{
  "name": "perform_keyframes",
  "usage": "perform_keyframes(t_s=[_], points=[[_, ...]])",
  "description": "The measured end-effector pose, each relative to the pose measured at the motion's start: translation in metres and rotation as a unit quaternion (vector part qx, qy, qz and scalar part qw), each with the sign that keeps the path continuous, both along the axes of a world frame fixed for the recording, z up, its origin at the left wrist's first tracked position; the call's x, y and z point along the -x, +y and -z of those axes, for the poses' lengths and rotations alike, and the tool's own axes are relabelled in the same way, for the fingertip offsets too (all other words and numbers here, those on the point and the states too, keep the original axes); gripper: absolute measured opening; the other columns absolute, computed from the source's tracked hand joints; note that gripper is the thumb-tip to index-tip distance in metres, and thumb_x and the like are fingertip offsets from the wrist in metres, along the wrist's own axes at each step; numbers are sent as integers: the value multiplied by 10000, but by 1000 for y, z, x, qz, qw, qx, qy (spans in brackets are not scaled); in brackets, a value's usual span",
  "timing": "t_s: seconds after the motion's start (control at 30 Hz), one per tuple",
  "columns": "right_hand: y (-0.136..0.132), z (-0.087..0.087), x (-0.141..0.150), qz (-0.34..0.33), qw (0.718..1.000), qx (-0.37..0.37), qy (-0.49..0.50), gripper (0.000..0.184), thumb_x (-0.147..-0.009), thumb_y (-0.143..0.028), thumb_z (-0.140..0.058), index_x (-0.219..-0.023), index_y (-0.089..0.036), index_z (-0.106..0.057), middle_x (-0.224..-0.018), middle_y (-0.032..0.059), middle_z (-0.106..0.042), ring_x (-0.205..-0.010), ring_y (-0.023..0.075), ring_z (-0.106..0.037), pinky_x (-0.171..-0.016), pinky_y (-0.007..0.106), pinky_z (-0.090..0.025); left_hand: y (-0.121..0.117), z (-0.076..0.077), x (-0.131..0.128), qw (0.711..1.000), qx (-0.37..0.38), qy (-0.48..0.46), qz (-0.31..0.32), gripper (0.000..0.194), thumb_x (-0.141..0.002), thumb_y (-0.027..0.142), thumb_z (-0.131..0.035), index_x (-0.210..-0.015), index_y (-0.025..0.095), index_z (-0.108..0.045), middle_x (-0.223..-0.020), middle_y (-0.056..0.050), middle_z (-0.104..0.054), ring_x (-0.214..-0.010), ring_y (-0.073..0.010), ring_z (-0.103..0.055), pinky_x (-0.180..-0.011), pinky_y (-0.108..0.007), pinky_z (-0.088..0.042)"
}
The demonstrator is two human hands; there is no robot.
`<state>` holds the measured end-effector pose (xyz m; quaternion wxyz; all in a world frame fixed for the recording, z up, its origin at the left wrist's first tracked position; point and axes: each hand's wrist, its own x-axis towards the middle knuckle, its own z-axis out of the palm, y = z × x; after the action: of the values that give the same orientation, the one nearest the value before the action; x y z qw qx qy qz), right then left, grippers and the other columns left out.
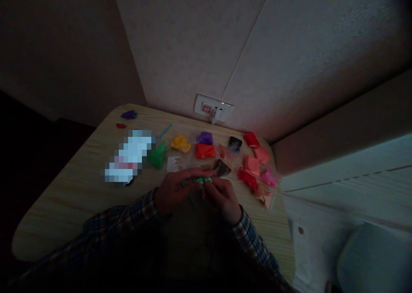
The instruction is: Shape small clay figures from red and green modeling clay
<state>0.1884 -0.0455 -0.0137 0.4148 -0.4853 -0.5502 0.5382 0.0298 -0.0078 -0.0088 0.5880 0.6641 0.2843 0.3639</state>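
Note:
My left hand and my right hand meet over the middle of the table. Between their fingers is a small lumpy piece of light green clay, partly covered by the fingertips. Both hands are closed on it, the right one in a pinch. A thin teal stick shows below the left hand; I cannot tell whether it is held or lies on the table. Just beyond the fingers lie a dark grey-brown clay packet and a white packet.
On the wooden table lie green, yellow, orange-red and pink clay packets, among others. A blurred-out bright screen, a teal stick, and purple and red clay figures are left. A wall socket stands behind.

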Motion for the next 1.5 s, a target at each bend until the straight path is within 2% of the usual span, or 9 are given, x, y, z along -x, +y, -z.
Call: perform_keyframes(t_s=[0.13, 0.23, 0.4, 0.57, 0.8, 1.0, 1.2, 1.37, 1.5], points=[[0, -5, 1, -117, 990, 8, 83, 466, -851, -557, -437, -748, -148, -635, -478, -34, -480, -431, 79, -394, -449, 210, -319, 3, -5, 0, 985, 136, -105, -13, 139, -782, 264, -637, -856, 152, -674, -1026, -100, -719, -1036, -250, -637, -889, -380, -504], [1, -7, -1, -155, 983, 18, 100, 483, -847, -571, -431, -845, -144, -658, -493, -24, -522, -451, 90, -409, -473, 217, -346, 3, -7, 0, 979, 156, -130, -11, 122, -774, 250, -646, -839, 149, -669, -974, -91, -734, -1006, -241, -652, -903, -376, -499], [3, -1, 0, -141, 988, 18, 60, 539, -814, -622, -443, -678, -148, -661, -419, -24, -488, -395, 85, -396, -426, 213, -323, 0, -8, -1, 990, 102, -101, 3, 157, -830, 236, -574, -956, 155, -621, -999, -90, -727, -988, -218, -661, -884, -337, -511], [5, 4, 5, -24, 999, -21, 15, 538, -735, -678, -505, -584, -169, -588, -446, -28, -478, -413, 88, -412, -416, 216, -313, -6, -5, -1, 999, -21, -28, 19, 274, -893, 207, -465, -1151, 194, -556, -1180, -78, -651, -1106, -194, -596, -958, -299, -455], [0, 0, 0, 9, 999, 16, 27, 507, -824, -594, -449, -578, -160, -540, -402, -53, -400, -365, 70, -344, -381, 211, -255, -8, 3, -4, 995, -59, -51, 65, 489, -911, 220, -413, -1387, 239, -304, -1392, -81, -465, -1262, -213, -452, -1062, -361, -360], [-2, 3, 2, -8, 1000, -15, -26, 509, -830, -591, -442, -574, -163, -548, -433, -56, -346, -385, 68, -289, -381, 216, -211, 0, -2, 1, 998, -15, -53, 29, 313, -874, 340, -496, -1093, 177, -650, -1173, -97, -653, -1076, -243, -605, -956, -360, -453], [0, -4, 4, -107, 993, 14, 53, 393, -852, -514, -472, -676, -172, -553, -535, -28, -463, -481, 93, -395, -475, 223, -325, 2, -4, 1, 994, 75, -82, -3, 133, -773, 225, -645, -874, 163, -706, -1026, -90, -719, -963, -224, -664, -869, -337, -513], [-1, -8, 1, -181, 970, 24, 162, 411, -894, -495, -395, -802, -167, -625, -689, 36, -616, -646, 142, -511, -610, 265, -402, 1, -5, 3, 992, 84, -95, 7, 271, -817, 224, -594, -1080, 169, -622, -1018, -84, -722, -939, -211, -677, -771, -291, -558], [1, -3, 3, -130, 982, 17, 137, 481, -884, -526, -393, -730, -146, -644, -549, 23, -606, -526, 128, -493, -521, 248, -392, -2, -5, 1, 998, -65, -5, 11, 392, -865, 207, -501, -1257, 208, -510, -1135, -76, -675, -1080, -208, -611, -870, -302, -519]])
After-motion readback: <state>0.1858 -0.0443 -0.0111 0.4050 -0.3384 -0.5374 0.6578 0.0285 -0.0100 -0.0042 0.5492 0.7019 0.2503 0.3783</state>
